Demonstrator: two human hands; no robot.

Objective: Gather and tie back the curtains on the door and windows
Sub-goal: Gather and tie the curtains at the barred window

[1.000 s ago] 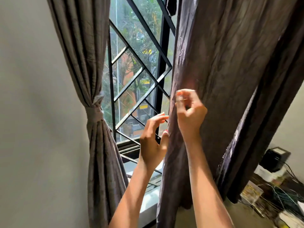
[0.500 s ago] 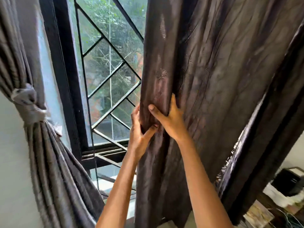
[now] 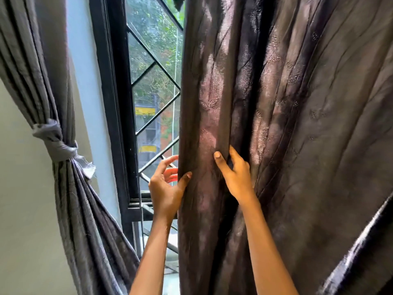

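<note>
A dark grey-brown curtain (image 3: pixel 297 124) hangs loose over the right part of the window, bunched into folds along its left edge. My left hand (image 3: pixel 165 188) holds that left edge, thumb on the front and fingers curled behind the cloth. My right hand (image 3: pixel 236 173) grips a fold just to the right, thumb on the front and fingers tucked into the crease. At the left, a second grey curtain (image 3: pixel 70 209) is gathered and bound by a knotted grey tie (image 3: pixel 57 143).
A black window frame (image 3: pixel 114 124) with a diagonal metal grille (image 3: pixel 157 116) stands between the two curtains, trees and a building beyond it. A pale wall (image 3: pixel 23 209) fills the left side.
My view has drawn closer to the window. My hands went from picking at the curtain's edge to gripping a bunch of it, and my right hand has shifted right onto a further fold.
</note>
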